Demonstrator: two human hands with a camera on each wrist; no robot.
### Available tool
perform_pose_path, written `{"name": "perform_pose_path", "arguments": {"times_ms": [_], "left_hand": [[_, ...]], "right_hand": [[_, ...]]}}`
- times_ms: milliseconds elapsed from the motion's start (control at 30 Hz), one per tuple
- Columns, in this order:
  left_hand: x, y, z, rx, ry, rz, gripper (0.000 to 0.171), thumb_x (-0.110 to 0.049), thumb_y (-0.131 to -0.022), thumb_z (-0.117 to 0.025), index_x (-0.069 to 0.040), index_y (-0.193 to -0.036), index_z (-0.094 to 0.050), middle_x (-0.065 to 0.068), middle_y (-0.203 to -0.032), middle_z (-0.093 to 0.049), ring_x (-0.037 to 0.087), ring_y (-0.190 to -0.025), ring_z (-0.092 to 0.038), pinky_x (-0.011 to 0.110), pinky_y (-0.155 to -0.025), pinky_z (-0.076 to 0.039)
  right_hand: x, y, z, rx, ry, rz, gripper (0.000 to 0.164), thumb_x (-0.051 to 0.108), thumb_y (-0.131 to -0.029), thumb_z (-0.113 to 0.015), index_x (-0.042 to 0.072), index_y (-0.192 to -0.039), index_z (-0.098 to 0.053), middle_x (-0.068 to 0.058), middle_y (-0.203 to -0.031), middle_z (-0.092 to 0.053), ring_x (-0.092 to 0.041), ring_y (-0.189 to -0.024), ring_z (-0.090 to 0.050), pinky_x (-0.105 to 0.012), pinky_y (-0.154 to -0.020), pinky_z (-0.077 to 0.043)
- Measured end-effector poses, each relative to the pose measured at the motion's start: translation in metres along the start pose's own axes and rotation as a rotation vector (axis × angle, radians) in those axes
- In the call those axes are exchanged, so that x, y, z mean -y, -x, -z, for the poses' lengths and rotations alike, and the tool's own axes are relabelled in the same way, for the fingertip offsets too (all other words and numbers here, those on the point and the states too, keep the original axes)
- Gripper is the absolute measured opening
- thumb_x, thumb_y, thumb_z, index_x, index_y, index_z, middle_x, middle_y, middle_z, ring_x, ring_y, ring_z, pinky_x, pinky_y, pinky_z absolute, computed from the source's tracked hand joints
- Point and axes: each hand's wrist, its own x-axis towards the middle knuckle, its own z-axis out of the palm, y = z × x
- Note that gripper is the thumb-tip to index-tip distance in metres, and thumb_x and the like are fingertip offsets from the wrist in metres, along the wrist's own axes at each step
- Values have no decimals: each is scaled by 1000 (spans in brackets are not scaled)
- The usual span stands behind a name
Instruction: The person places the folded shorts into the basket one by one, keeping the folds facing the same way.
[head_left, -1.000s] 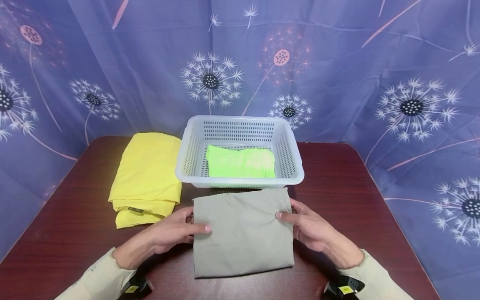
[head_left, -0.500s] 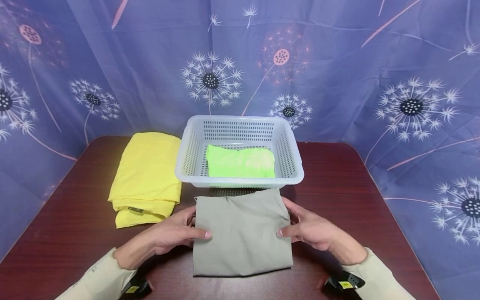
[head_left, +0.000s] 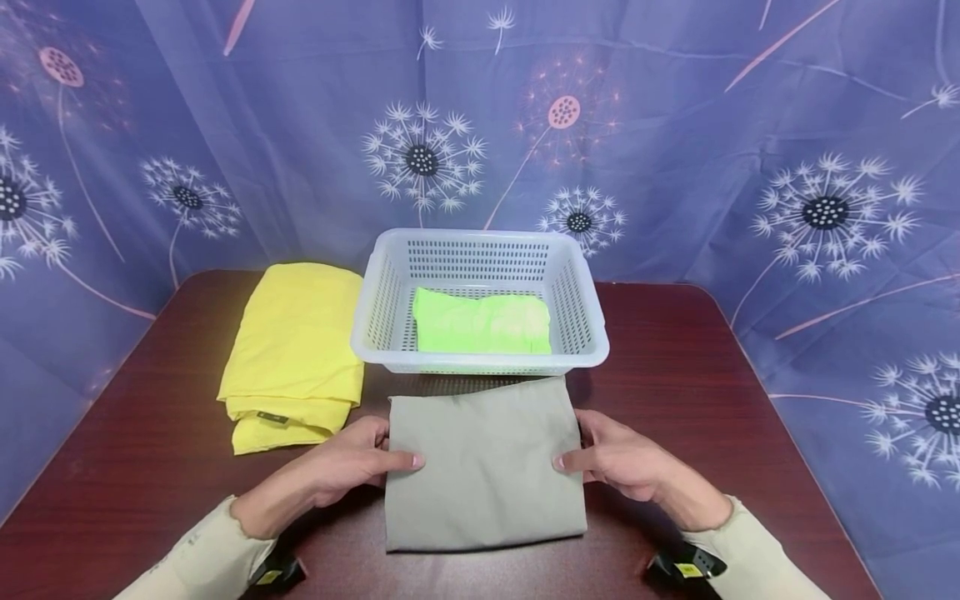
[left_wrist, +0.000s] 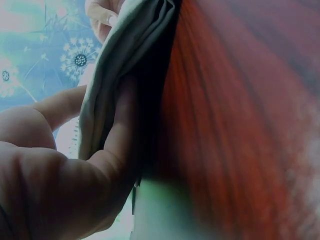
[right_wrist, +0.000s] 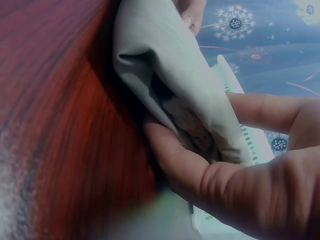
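Note:
A folded grey-green cloth garment (head_left: 483,471) lies between my two hands, in front of the basket. My left hand (head_left: 341,462) grips its left edge, the thumb on top and the fingers underneath. On the opposite edge my right hand (head_left: 630,458) pinches the cloth the same way. Both wrist views show the folded layers of the garment (left_wrist: 107,85) between thumb and fingers, close to the tabletop. Part of each hand's fingers is hidden beneath the cloth.
Behind the garment stands a white perforated plastic basket (head_left: 480,361) holding a folded bright green cloth (head_left: 480,323). A folded yellow cloth (head_left: 296,342) with a small dark label lies left of it. All rest on a dark red wooden table (head_left: 675,367) against a blue dandelion-patterned curtain (head_left: 300,100).
My right hand has shifted its grip slightly nearer to me along the garment's right edge. The garment's far right corner has moved a little to the left. The left hand has barely moved.

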Motion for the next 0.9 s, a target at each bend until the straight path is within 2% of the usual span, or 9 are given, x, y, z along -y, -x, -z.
{"name": "perform_pose_path", "arguments": {"times_ms": [200,400,667,900], "left_hand": [[-1,-1,-1,-41,-47,3,29,-9,-96,-77,8,-117,-67,13,-98,-79,21,-94,-76,42,-83,-64],[-1,0,-2,-47,-71,-10,28,-8,-96,-76,8,-118,-66,15,-98,-79,21,-92,-76,39,-81,-63],[-4,4,-3,-55,-105,-36,25,-8,-96,-76,8,-113,-68,12,-94,-78,18,-88,-74,34,-77,-62],[-9,8,-4,-47,-122,-44,26,-9,-97,-75,7,-115,-67,10,-94,-77,17,-88,-73,35,-78,-62]], "right_hand": [[0,0,-2,-42,66,-2,48,0,-96,-67,-16,-136,-46,-14,-114,-69,-23,-104,-70,-45,-91,-61],[1,0,-4,-97,103,-16,52,3,-96,-70,-16,-138,-46,-14,-113,-70,-23,-103,-70,-45,-90,-61],[6,4,-8,-114,127,-12,52,4,-95,-71,-17,-136,-47,-16,-112,-69,-24,-102,-70,-46,-90,-61],[11,10,-11,-96,130,5,47,2,-96,-69,-17,-132,-48,-15,-110,-70,-24,-102,-70,-46,-90,-62]]}}
